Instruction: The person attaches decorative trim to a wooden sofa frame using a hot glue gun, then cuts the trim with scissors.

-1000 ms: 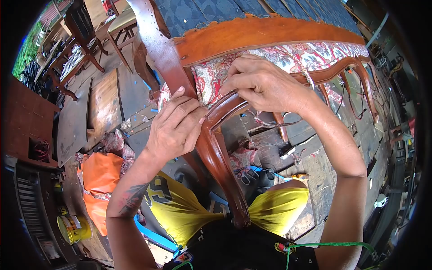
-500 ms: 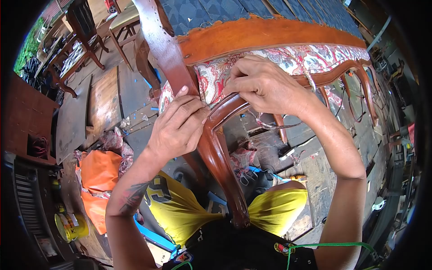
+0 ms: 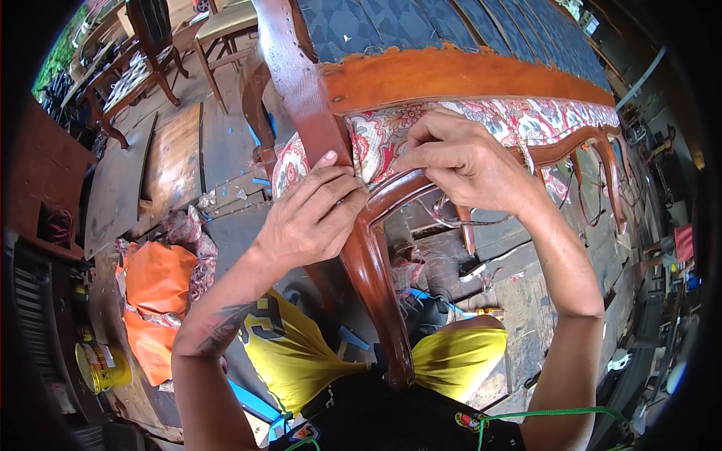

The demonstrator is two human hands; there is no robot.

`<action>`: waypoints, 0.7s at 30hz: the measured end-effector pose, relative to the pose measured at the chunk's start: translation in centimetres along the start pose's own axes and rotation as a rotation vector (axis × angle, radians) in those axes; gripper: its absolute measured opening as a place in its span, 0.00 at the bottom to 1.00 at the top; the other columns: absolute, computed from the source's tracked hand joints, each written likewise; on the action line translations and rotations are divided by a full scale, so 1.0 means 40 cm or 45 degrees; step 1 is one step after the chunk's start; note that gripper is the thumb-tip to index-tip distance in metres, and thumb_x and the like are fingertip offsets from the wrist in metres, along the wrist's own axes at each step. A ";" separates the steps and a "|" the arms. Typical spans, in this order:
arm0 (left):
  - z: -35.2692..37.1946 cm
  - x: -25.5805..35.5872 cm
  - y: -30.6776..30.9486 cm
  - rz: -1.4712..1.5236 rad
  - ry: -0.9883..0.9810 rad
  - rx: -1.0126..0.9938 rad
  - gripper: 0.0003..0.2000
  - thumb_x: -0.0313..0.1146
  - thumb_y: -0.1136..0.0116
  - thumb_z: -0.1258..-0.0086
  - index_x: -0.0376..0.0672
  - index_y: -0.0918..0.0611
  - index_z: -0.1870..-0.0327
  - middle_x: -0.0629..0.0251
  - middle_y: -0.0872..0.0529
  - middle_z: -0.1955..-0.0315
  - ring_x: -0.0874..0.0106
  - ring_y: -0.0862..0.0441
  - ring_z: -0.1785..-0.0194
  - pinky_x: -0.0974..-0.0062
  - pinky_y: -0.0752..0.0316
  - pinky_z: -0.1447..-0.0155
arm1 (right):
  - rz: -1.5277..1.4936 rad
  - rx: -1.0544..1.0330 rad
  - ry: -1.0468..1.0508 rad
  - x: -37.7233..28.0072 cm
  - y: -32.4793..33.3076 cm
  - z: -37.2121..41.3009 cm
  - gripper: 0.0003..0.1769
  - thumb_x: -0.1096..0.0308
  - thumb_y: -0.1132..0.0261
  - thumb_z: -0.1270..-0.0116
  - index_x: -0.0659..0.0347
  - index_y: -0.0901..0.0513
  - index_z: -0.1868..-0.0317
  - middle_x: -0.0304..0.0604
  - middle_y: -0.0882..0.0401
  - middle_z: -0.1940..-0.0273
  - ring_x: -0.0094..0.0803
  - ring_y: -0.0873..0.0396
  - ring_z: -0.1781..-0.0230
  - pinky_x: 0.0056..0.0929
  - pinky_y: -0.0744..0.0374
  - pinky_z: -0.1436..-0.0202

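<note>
A wooden seat frame with a carved front leg [image 3: 374, 278] stands between the person's knees. Red and white floral fabric [image 3: 380, 139] lies along its edge, below an orange-brown wooden rail [image 3: 451, 75]. My left hand [image 3: 312, 214] rests at the corner where the armrest post [image 3: 320, 128] meets the frame, its fingers on the wood and the fabric edge. My right hand [image 3: 470, 161] is pinched at the fabric's lower edge, just above the curved front rail [image 3: 398, 188]; what lies between its fingertips is too small to make out.
Orange material [image 3: 158, 278] lies on the wooden floor at the left, near a yellow bucket [image 3: 103, 367]. Chairs [image 3: 153, 75] stand at the upper left. A screwdriver-like tool [image 3: 489, 311] and blue strips [image 3: 256, 400] lie around the leg.
The view has shifted, so the seat and both hands appear slightly further right and lower. Both hands keep nearly the same places on the frame and fabric.
</note>
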State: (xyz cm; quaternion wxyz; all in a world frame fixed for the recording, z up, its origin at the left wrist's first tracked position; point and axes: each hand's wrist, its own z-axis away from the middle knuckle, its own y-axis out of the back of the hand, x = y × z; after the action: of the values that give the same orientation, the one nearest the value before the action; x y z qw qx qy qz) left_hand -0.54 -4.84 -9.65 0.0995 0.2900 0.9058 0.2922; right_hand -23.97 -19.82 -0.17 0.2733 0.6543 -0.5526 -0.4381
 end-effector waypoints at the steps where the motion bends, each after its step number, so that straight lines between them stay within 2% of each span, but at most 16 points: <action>1: 0.000 0.000 0.000 0.005 0.000 0.002 0.15 0.20 0.29 0.40 0.34 0.10 0.51 0.55 0.11 0.51 0.55 0.11 0.42 0.51 0.17 0.25 | 0.002 -0.002 -0.005 -0.003 0.000 -0.004 0.15 0.81 0.29 0.42 0.58 0.05 0.56 0.45 0.15 0.60 0.45 0.15 0.54 0.45 0.18 0.48; 4: 0.004 -0.003 -0.003 -0.009 -0.012 0.001 0.14 0.20 0.29 0.40 0.34 0.11 0.51 0.54 0.10 0.51 0.54 0.11 0.42 0.51 0.17 0.26 | -0.025 0.020 0.002 -0.017 0.004 -0.018 0.14 0.82 0.29 0.40 0.59 0.05 0.55 0.47 0.15 0.59 0.46 0.15 0.55 0.46 0.18 0.48; 7: 0.009 -0.007 -0.005 -0.015 -0.028 0.001 0.16 0.22 0.28 0.42 0.36 0.12 0.50 0.56 0.13 0.48 0.56 0.13 0.40 0.52 0.16 0.25 | -0.051 0.007 0.033 -0.024 0.001 -0.028 0.19 0.86 0.33 0.39 0.61 0.06 0.51 0.46 0.15 0.56 0.43 0.15 0.53 0.40 0.17 0.50; 9: 0.007 -0.006 -0.002 -0.018 -0.040 0.010 0.16 0.23 0.27 0.42 0.36 0.12 0.51 0.57 0.13 0.48 0.56 0.13 0.41 0.52 0.16 0.25 | -0.039 0.030 0.097 -0.027 -0.004 -0.039 0.14 0.81 0.30 0.37 0.60 0.07 0.53 0.46 0.16 0.56 0.48 0.15 0.52 0.47 0.18 0.46; 12: 0.009 -0.007 -0.002 0.001 -0.039 0.005 0.14 0.23 0.27 0.38 0.34 0.12 0.51 0.54 0.10 0.50 0.53 0.10 0.42 0.51 0.15 0.27 | -0.018 0.006 0.125 -0.029 -0.015 -0.055 0.13 0.80 0.30 0.37 0.60 0.07 0.53 0.46 0.16 0.55 0.48 0.16 0.50 0.46 0.18 0.45; 21: 0.008 -0.003 -0.001 -0.040 -0.042 -0.020 0.17 0.24 0.26 0.36 0.35 0.11 0.45 0.54 0.10 0.50 0.54 0.10 0.42 0.51 0.16 0.27 | 0.022 0.051 0.103 0.000 -0.052 -0.074 0.14 0.79 0.29 0.38 0.57 0.05 0.53 0.44 0.15 0.55 0.45 0.16 0.49 0.45 0.17 0.45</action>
State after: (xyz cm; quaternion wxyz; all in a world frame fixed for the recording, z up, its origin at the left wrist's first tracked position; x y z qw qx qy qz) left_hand -0.35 -4.76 -9.92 0.1211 0.2796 0.9063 0.2929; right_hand -20.37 -19.71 -0.53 0.2861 0.6721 -0.5552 -0.3977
